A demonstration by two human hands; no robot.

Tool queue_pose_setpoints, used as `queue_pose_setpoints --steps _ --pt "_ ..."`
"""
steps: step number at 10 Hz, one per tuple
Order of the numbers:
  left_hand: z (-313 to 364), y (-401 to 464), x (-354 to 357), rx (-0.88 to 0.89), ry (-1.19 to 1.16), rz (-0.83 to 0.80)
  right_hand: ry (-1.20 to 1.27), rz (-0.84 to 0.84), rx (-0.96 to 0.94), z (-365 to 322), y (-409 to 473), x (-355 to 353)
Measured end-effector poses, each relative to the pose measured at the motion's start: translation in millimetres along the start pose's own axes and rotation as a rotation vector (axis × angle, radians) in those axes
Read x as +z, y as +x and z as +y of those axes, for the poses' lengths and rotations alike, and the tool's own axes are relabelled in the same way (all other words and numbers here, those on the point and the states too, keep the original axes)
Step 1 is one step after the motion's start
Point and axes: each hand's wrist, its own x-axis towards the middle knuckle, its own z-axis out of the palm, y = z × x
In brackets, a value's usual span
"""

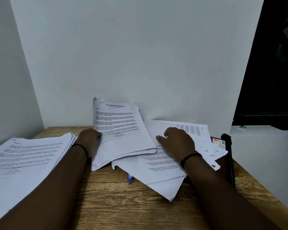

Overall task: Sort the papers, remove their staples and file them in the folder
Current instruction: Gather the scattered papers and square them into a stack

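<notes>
We are at a wooden table pushed into a pale-walled corner, and the sorting looks to be partly under way, not near its end. At the table's left edge lies a thick, fairly squared stack of printed papers, which we judge to be the pile already sorted; whether its staples are out we cannot tell. Just right of it, near the back edge, our left hand grips a bundle of sheets by its left side, thumb on top, so the bundle tilts up with its top leaning toward the wall. Under that bundle, toward the middle of the table, a small blue object pokes out from beneath the loose pages; we cannot say what it is. Further right our right hand rests on the scattered loose sheets, fingers loosely curled, gripping nothing we can make out. These pages overlap at odd angles and clearly remain to be sorted. At the right edge a dark folder-like object stands beside them, a printed card against it. Nothing appears filed yet, so the staple removal and filing seem to lie ahead.
</notes>
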Motion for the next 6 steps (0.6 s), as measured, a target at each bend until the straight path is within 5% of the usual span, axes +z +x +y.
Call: queue_pose_setpoints --steps 1,2,3,6 --pt "-2 4 -3 0.004 0.367 0.034 -0.088 -0.059 -0.04 -6 -6 2" --pt "2 -5 -13 0.098 0.551 0.265 -0.162 -0.2 -0.019 -8 -9 10" --pt "3 -14 -16 0.081 0.528 0.358 -0.14 -0.271 0.036 -6 -6 12" --pt "2 -11 -3 0.194 0.685 0.188 -0.142 -0.183 -0.06 -8 -9 9"
